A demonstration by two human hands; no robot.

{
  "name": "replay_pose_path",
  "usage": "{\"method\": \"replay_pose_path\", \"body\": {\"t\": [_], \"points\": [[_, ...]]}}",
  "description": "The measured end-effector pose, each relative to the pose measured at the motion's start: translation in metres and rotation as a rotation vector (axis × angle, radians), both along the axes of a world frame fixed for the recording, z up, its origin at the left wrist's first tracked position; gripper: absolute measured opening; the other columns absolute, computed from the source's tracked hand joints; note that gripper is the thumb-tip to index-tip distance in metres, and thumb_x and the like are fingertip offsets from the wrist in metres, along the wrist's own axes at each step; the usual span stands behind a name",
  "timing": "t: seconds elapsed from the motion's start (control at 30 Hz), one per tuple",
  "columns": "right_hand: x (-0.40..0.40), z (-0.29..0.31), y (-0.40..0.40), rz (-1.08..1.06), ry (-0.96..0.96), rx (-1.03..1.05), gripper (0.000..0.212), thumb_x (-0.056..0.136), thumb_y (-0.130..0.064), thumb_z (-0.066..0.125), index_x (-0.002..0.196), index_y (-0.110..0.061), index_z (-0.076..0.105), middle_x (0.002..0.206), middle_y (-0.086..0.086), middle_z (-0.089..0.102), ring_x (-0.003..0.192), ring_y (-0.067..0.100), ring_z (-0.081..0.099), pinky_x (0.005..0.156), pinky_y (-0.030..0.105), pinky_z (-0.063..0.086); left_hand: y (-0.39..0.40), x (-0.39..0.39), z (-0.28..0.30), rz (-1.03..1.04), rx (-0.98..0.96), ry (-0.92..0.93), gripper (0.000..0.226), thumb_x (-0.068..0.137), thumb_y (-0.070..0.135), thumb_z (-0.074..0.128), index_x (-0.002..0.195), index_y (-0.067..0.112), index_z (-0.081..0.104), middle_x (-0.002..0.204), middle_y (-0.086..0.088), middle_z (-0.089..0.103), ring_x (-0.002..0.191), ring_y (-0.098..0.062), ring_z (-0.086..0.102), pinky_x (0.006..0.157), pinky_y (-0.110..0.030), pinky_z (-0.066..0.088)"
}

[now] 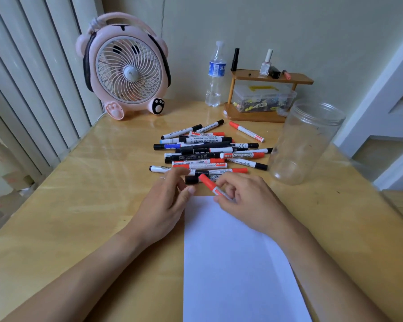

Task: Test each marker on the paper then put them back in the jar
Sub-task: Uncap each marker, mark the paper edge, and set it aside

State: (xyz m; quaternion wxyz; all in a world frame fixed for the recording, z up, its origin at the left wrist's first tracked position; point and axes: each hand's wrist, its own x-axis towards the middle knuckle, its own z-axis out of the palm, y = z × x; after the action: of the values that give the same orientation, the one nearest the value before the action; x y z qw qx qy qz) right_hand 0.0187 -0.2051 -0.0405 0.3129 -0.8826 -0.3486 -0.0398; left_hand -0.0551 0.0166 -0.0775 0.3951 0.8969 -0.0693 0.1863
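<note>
Right hand (240,196) pinches red marker (211,185) by barrel, cap end aimed at left hand (170,196). Left fingers loosely curled, holding nothing, poised beside cap, likely to pull it off. Marker hovers over top edge of paper (230,263), still blank. Pile of markers (207,149) mid-table, untested. Jar (305,140) empty near right edge, within reach for returns.

A single head-worn wide-angle view looks forward and down from the near edge of the glossy yellow wooden counter (84,182), close above it, facing the far pale wall (289,31).
</note>
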Motion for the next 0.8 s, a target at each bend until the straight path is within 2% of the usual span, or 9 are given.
{"method": "replay_pose_path", "body": {"t": [0.07,0.13,0.2,0.3,0.43,0.53,0.6,0.7,0.8], "points": [[0.007,-0.001,-0.014,-0.135,0.048,0.019,0.012,0.087,-0.027,0.071,0.088,-0.026,0.06,0.062,-0.004,0.052,0.062,0.013,0.05,0.061,0.039,0.05,0.003,0.0,-0.003,0.03,0.058,0.001,0.022,0.104,0.032,0.051,0.126,0.032,0.051,0.1,0.01,0.055,0.094,-0.01,0.052,0.077,-0.024,0.042],[0.012,-0.005,-0.029,-0.286,0.119,0.035,0.01,0.089,-0.023,0.07,0.087,-0.022,0.06,0.057,-0.006,0.052,0.06,0.016,0.053,0.06,0.038,0.052,0.003,-0.003,-0.005,0.018,0.174,-0.027,0.028,0.098,0.029,0.051,0.125,0.032,0.056,0.11,0.014,0.053,0.105,-0.009,0.052,0.088,-0.03,0.046],[0.014,-0.009,-0.043,-0.423,0.151,0.005,0.012,0.092,-0.027,0.068,0.088,-0.018,0.06,0.063,-0.005,0.058,0.066,0.023,0.06,0.062,0.039,0.054,-0.001,-0.008,-0.002,-0.038,0.305,-0.013,0.035,0.094,0.041,0.049,0.128,0.038,0.058,0.121,0.017,0.052,0.115,-0.011,0.049,0.095,-0.036,0.043],[0.015,-0.009,-0.06,-0.598,0.181,-0.067,0.017,0.094,-0.034,0.062,0.085,-0.02,0.057,0.077,0.002,0.068,0.067,0.026,0.067,0.059,0.037,0.056,-0.005,-0.013,-0.002,-0.091,0.437,0.039,0.038,0.095,0.056,0.045,0.13,0.048,0.057,0.131,0.022,0.049,0.124,-0.008,0.042,0.098,-0.036,0.032],[0.016,-0.004,-0.065,-0.67,0.182,-0.114,0.018,0.091,-0.036,0.064,0.087,-0.02,0.06,0.086,0.004,0.07,0.074,0.03,0.069,0.065,0.042,0.06,-0.003,-0.012,-0.003,-0.067,0.421,0.075,0.041,0.094,0.048,0.039,0.13,0.049,0.058,0.134,0.024,0.048,0.13,-0.008,0.039,0.1,-0.039,0.031],[0.012,-0.003,-0.059,-0.68,0.154,-0.186,0.019,0.093,-0.036,0.066,0.094,-0.018,0.059,0.109,0.006,0.071,0.094,0.033,0.065,0.076,0.04,0.058,-0.003,-0.011,-0.004,-0.058,0.428,0.079,0.042,0.094,0.048,0.036,0.131,0.049,0.057,0.134,0.023,0.046,0.131,-0.007,0.037,0.101,-0.037,0.031],[0.011,-0.003,-0.056,-0.694,0.14,-0.197,0.02,0.094,-0.035,0.065,0.098,-0.017,0.058,0.12,0.006,0.07,0.098,0.034,0.065,0.076,0.039,0.057,-0.004,-0.01,-0.005,-0.048,0.438,0.077,0.042,0.094,0.047,0.037,0.131,0.049,0.057,0.133,0.023,0.046,0.13,-0.007,0.036,0.1,-0.035,0.028],[0.009,-0.002,-0.054,-0.726,0.143,-0.234,0.022,0.096,-0.037,0.065,0.104,-0.017,0.057,0.112,0.008,0.069,0.097,0.035,0.064,0.072,0.036,0.054,-0.004,-0.011,-0.003,-0.041,0.435,0.066,0.042,0.092,0.048,0.04,0.131,0.048,0.056,0.132,0.023,0.045,0.129,-0.008,0.037,0.098,-0.033,0.028],[0.006,0.001,-0.052,-0.736,0.138,-0.258,0.026,0.097,-0.038,0.064,0.111,-0.017,0.056,0.109,0.008,0.067,0.094,0.034,0.061,0.069,0.034,0.047,-0.002,-0.008,0.001,0.003,0.353,0.042,0.044,0.091,0.048,0.041,0.134,0.045,0.054,0.135,0.02,0.044,0.13,-0.009,0.037,0.1,-0.036,0.033]]}}
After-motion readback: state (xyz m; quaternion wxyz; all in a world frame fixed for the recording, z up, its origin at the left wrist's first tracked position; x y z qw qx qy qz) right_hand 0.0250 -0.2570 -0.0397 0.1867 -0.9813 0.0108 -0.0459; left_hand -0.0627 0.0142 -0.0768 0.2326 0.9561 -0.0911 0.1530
